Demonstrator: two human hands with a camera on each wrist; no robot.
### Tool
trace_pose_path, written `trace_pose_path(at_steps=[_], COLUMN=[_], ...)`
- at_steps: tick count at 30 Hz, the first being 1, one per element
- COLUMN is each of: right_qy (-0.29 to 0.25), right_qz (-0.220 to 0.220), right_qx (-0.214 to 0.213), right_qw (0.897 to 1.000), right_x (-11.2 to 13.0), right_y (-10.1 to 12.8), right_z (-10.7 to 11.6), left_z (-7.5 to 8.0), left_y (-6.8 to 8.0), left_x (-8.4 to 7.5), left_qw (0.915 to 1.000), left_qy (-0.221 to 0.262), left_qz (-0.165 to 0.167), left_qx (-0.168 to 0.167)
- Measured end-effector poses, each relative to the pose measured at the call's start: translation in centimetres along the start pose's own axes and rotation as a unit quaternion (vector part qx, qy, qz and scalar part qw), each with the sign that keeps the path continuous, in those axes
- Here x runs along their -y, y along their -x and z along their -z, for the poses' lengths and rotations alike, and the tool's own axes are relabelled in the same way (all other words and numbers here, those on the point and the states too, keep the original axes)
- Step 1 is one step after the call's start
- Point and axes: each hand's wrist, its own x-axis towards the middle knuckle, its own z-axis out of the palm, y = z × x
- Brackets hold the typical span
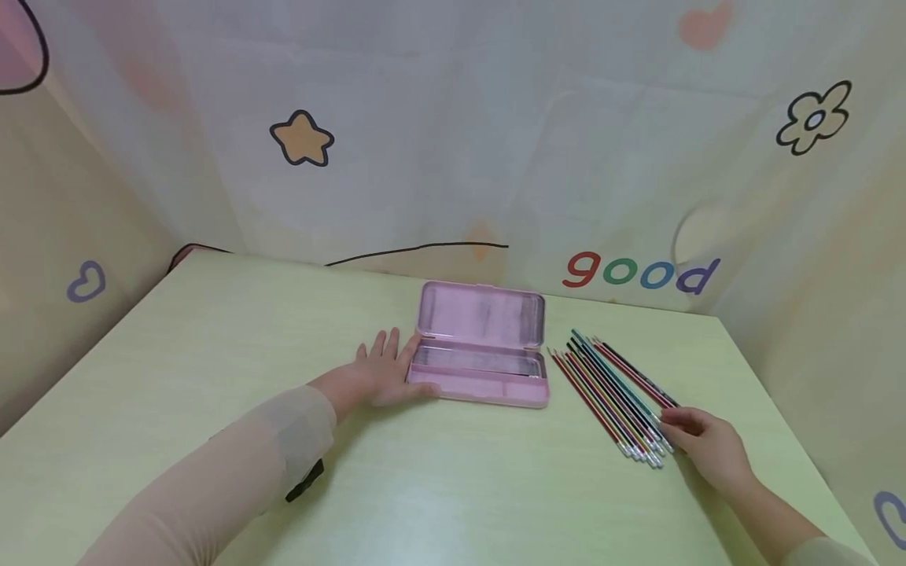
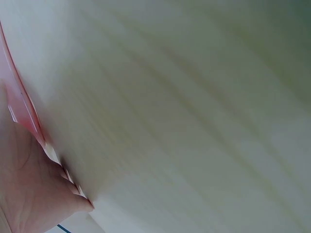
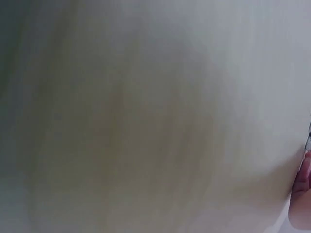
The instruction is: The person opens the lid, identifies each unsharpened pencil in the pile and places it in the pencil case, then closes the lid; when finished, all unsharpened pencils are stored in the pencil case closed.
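An open pink pencil case (image 1: 481,346) lies on the pale green table (image 1: 212,369), its lid standing up at the back. My left hand (image 1: 389,369) lies flat beside the case's left end, fingers straight, thumb against the case's front corner. The left wrist view shows the palm (image 2: 24,194) against the pink case edge (image 2: 19,104). Several coloured pencils (image 1: 612,393) lie in a row right of the case. My right hand (image 1: 697,440) touches their near, eraser ends with curled fingers; whether it pinches one is unclear. The right wrist view shows blurred table and a fingertip (image 3: 303,204).
A printed cloth backdrop (image 1: 495,157) with a star, a flower and the word "good" closes off the table at the back and sides. The table's right edge (image 1: 786,424) runs close past the right hand.
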Motion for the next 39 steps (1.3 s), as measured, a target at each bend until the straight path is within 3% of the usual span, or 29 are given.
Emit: trace_pose_path(at_steps=[8, 12, 17, 24, 28, 30, 33, 35, 39], right_qy=[0.059, 0.08, 0.093, 0.056, 0.036, 0.002, -0.097, -0.17, -0.243], right_qz=[0.012, 0.015, -0.011, -0.049, -0.075, -0.09, -0.106, -0.111, -0.123], right_qx=[-0.022, -0.009, 0.012, 0.024, 0.018, 0.014, 0.003, -0.005, -0.039], right_qw=[0.998, 0.997, 0.996, 0.997, 0.996, 0.996, 0.99, 0.979, 0.962], right_x=[0.3, 0.6, 0.9, 1.0, 0.5, 0.3, 0.2, 0.3, 0.5], right_y=[-0.1, -0.4, -0.4, -0.6, -0.6, -0.6, -0.5, -0.5, -0.5], right_z=[-0.3, -0.3, 0.0, 1.0, 1.2, 1.3, 1.6, 1.8, 2.3], left_z=[-0.1, -0.1, -0.2, -0.2, 0.0, 0.1, 0.3, 0.3, 0.3], left_y=[-0.1, -0.1, 0.1, -0.2, 0.1, 0.3, 0.4, 0.4, 0.2], left_x=[0.0, 0.0, -0.1, 0.1, -0.1, -0.2, -0.2, -0.2, -0.1], left_qw=[1.0, 1.0, 1.0, 0.9999, 0.9999, 1.0, 0.9999, 0.9999, 0.9999], left_qy=[-0.004, -0.003, -0.003, -0.009, -0.01, -0.008, -0.009, -0.011, -0.011], left_qz=[0.001, 0.0, -0.004, 0.011, 0.005, -0.001, -0.005, -0.005, -0.001], left_qx=[0.002, -0.002, -0.003, 0.009, 0.004, 0.001, 0.0, 0.001, 0.001])
